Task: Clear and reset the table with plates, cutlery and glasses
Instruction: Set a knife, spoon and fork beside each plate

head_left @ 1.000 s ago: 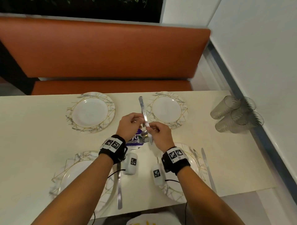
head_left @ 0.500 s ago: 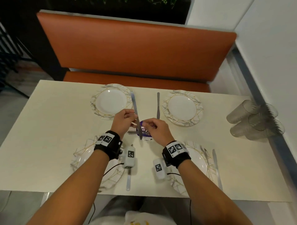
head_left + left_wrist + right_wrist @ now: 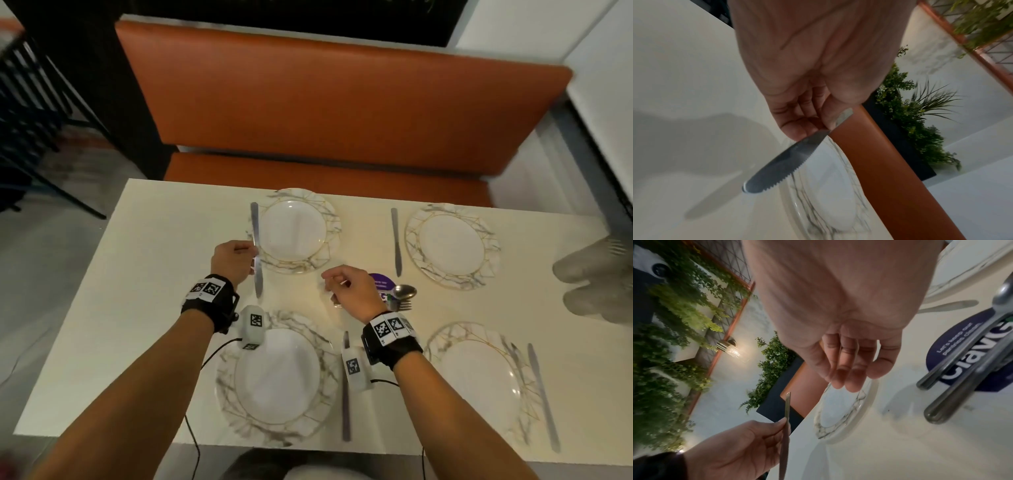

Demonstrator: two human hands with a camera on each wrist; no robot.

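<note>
My left hand (image 3: 247, 256) pinches a steel table knife (image 3: 255, 240) by its middle and holds it upright along the left edge of the far left plate (image 3: 318, 209). In the left wrist view the serrated blade (image 3: 781, 162) points down at the table beside that plate (image 3: 828, 194). My right hand (image 3: 331, 285) hovers over the table's middle with loosely curled fingers (image 3: 849, 369) and holds nothing. Just right of it a spoon and forks (image 3: 401, 295) lie on a purple coaster (image 3: 378, 279).
The far right plate (image 3: 423, 219) has a knife (image 3: 396, 240) on its left. Two near plates (image 3: 233, 359) (image 3: 442, 342) have knives (image 3: 346, 404) (image 3: 543, 394) beside them. Stacked tumblers (image 3: 596, 281) lie at the right edge. An orange bench (image 3: 325, 102) stands behind the table.
My left hand has carried the knife from the middle of the table leftward to the far left plate. My right hand has let go of it and stayed near the coaster.
</note>
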